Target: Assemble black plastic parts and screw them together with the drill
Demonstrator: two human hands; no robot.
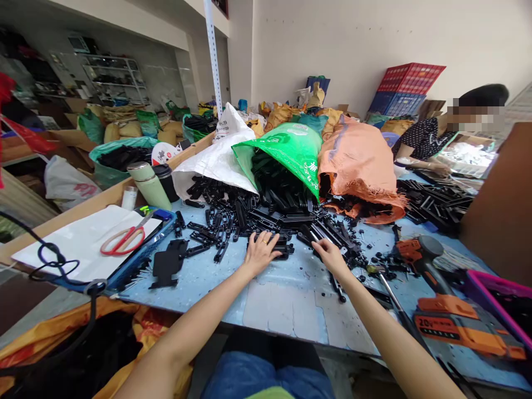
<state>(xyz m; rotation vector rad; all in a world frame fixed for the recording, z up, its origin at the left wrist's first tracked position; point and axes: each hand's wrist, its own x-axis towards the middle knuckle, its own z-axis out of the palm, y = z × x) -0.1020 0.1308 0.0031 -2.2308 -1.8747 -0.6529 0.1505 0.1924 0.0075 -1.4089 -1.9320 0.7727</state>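
Note:
My left hand [261, 252] lies with its fingers spread over a black plastic bracket [284, 250] flat on the blue table. To its right, my right hand [331, 259] is closed, thumb and fingers pinching the end of a slim black plastic part [306, 235]; its fingertips are partly hidden. Loose black plastic parts [220, 224] are piled in front of both hands, spilling from a white sack [216, 160], a green sack [286, 149] and an orange sack [357, 160]. A flat black plate [166, 265] sits left of my left hand.
At right lie an orange cordless drill [453, 316], a screwdriver [388, 291] and a purple basket [490, 285]. Red-handled scissors [124, 241] rest on white paper [78, 249] at left, near a green flask [147, 185]. A co-worker [432, 138] is at the far right.

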